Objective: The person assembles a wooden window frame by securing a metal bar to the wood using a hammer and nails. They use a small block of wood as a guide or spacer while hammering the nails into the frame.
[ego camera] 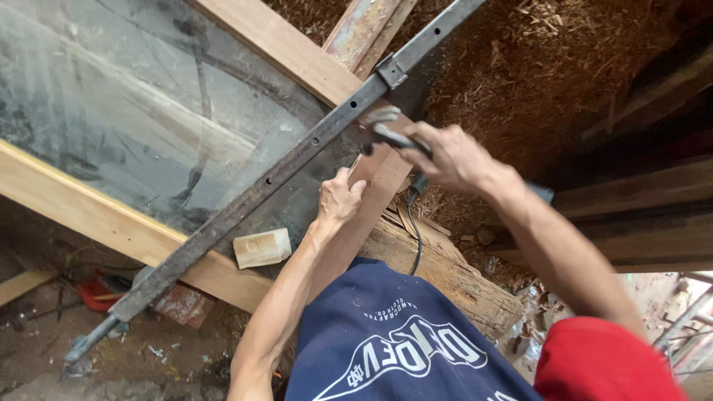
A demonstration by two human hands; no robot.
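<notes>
**Both hands at the clamp end of the wooden frame**

Your right hand point(445, 157) has its grip wrapped tight around the handle of a power tool point(392, 134), its metal head pressed close to the long steel bar clamp point(286, 169) where that bar crosses the frame. A black cord point(416, 230) hangs from the tool and drops past the wood beneath it. Your left hand point(339, 197) is curled into a loose fist, fingers folded against the edge of the light wooden frame rail point(382, 174); you cannot tell whether it pinches anything small, since the fingers hide the palm side.

The bar clamp runs diagonally from the upper right down to the lower left, with a row of small holes along it and a sliding metal jaw point(390, 70) sitting high on the bar. It lies across a glass pane point(126, 111) set in the wooden frame point(89, 215), whose lower rail slants across the left half of the view. A small pale wood block point(261, 247) rests on that rail, just beside the bar. Under your hands lies a rough, weathered timber beam point(445, 271). Sawdust and shavings point(535, 67) cover the ground at the upper right. A red object point(96, 293) sits on the dirt floor at the lower left, near the clamp's foot point(78, 353).
</notes>
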